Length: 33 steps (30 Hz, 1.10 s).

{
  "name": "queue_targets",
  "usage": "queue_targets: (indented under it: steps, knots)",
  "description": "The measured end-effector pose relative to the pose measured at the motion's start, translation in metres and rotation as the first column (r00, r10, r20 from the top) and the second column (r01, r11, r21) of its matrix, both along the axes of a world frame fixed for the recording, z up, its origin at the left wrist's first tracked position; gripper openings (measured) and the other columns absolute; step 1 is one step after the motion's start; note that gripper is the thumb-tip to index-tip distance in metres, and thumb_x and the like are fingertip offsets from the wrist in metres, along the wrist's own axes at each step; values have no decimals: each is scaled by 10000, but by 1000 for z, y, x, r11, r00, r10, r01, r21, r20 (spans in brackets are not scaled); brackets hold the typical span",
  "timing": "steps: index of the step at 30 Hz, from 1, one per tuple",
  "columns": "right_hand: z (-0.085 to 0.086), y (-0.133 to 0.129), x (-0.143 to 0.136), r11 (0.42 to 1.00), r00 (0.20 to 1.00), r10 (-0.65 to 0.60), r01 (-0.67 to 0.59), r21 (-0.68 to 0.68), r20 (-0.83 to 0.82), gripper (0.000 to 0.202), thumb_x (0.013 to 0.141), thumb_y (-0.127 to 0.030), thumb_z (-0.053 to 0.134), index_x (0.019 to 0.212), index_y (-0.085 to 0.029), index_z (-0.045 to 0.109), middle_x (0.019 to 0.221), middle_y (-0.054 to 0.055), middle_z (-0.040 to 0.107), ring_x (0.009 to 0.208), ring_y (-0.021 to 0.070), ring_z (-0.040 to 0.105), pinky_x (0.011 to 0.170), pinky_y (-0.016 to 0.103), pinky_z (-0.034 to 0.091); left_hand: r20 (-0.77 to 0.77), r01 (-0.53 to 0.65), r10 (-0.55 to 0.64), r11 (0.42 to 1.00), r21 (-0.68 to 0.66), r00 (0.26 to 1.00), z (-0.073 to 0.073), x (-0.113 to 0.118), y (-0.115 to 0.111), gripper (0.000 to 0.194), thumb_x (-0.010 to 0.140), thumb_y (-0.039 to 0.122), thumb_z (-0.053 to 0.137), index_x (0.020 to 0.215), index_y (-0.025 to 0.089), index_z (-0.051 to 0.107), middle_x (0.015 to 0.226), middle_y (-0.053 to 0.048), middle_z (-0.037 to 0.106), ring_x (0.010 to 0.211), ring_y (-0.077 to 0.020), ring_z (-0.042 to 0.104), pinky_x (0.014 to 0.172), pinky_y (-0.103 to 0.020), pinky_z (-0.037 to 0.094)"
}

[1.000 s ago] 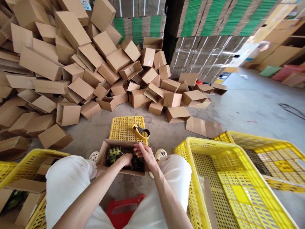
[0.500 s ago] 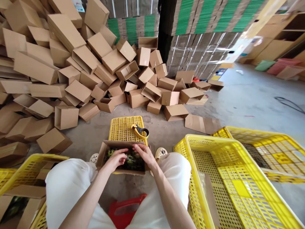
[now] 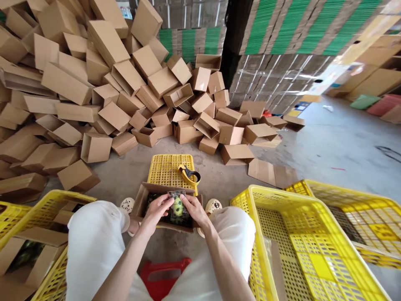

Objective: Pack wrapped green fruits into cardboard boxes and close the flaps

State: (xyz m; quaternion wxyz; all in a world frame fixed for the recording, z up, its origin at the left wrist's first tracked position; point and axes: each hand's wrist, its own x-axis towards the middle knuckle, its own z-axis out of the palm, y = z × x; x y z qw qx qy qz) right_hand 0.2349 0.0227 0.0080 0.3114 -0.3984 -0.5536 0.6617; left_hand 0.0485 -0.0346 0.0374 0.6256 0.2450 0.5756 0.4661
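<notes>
Between my knees an open cardboard box (image 3: 144, 196) stands partly on an upturned yellow crate (image 3: 163, 167). Dark, glossy packets fill the box. Just over them I hold a clear plastic packet with a round green item (image 3: 177, 207) inside, marked with dark spots; its exact kind I cannot make out. My left hand (image 3: 157, 210) pinches the packet's left edge. On its upper right corner, the thumb and fingers of my right hand (image 3: 194, 209) are closed. A yellow tape dispenser (image 3: 189, 175) lies on the crate behind the box.
Empty cardboard boxes (image 3: 125, 79) lie heaped across the floor ahead. Large yellow crates (image 3: 282, 192) stand at my right. Another yellow crate (image 3: 53, 196) at my left holds an open filled box (image 3: 50, 263). A red stool (image 3: 163, 278) shows beneath me.
The packet with the green item has come up between both hands; earlier they were inside the box over its contents. The view has shifted slightly left.
</notes>
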Motion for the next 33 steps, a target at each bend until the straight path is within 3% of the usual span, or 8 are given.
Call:
queue_targets:
  steps: [4, 9, 12, 16, 21, 25, 28, 33]
  knots:
    - [-1, 3, 0, 994, 994, -106, 106, 33, -5, 624, 900, -768, 591, 724, -174, 669, 652, -9, 596, 597, 129, 467, 570, 257, 388, -1, 54, -54, 998, 19, 999, -8, 18, -5, 695, 708, 387, 937, 1344, 262, 689, 1342, -128, 732, 1104, -275, 744, 785, -281, 587]
    - [1, 5, -1, 983, 984, -180, 180, 21, -16, 605, 878, -764, 624, 731, -181, 692, 657, -6, 611, 630, 146, 506, 596, 267, 434, -25, -4, 5, 1000, 28, 1000, -18, 24, -6, 739, 669, 406, 950, 1327, 193, 690, 1187, -146, 791, 1015, -265, 762, 701, -254, 571]
    - [3, 4, 0, 979, 975, -203, 202, -21, -87, 544, 852, -717, 702, 1044, -212, 773, 891, 25, 738, 833, 210, 643, 717, 297, 532, -95, 26, -21, 999, 47, 995, -11, 15, -5, 670, 678, 441, 930, 1254, 159, 736, 1174, -143, 793, 999, -265, 754, 634, -230, 530]
    - [8, 1, 1, 971, 960, -231, 216, -106, -156, 644, 822, -635, 789, 1368, -311, 677, 1141, 36, 766, 1019, 256, 688, 776, 324, 561, -159, 80, -67, 994, 78, 985, -2, 2, -6, 617, 691, 455, 905, 1224, 176, 768, 1155, -113, 797, 965, -264, 748, 677, -262, 546]
    - [10, 0, 1, 977, 965, -180, 152, -151, -191, 443, 818, -587, 814, 1092, -239, 813, 909, 20, 784, 784, 207, 676, 713, 311, 516, -127, 78, -71, 995, 58, 989, -9, 0, -9, 566, 701, 555, 881, 1094, 162, 776, 992, -95, 797, 913, -258, 746, 743, -303, 574]
    - [5, 1, -1, 962, 942, -258, 231, -143, -213, 397, 770, -567, 861, 940, -213, 805, 803, 2, 753, 699, 173, 633, 673, 290, 493, 38, -52, 51, 997, 51, 998, -9, 10, -13, 697, 691, 559, 909, 1257, 223, 680, 1190, -113, 765, 1053, -265, 733, 800, -314, 587]
    - [-1, 3, -1, 947, 932, -312, 289, -139, -184, 417, 751, -583, 867, 939, -220, 783, 808, -1, 744, 684, 165, 619, 626, 273, 478, 116, -73, 69, 997, 29, 991, -5, 15, -14, 773, 657, 527, 948, 1310, 249, 642, 1287, -131, 735, 1078, -259, 727, 840, -337, 592]
    - [-7, 5, 0, 953, 944, -290, 269, -141, -159, 451, 762, -583, 855, 1045, -242, 769, 894, 7, 741, 717, 167, 626, 608, 263, 490, 130, -86, 76, 994, 71, 989, -5, 14, -12, 661, 635, 517, 962, 1159, 190, 724, 1186, -131, 779, 984, -221, 741, 821, -286, 571]
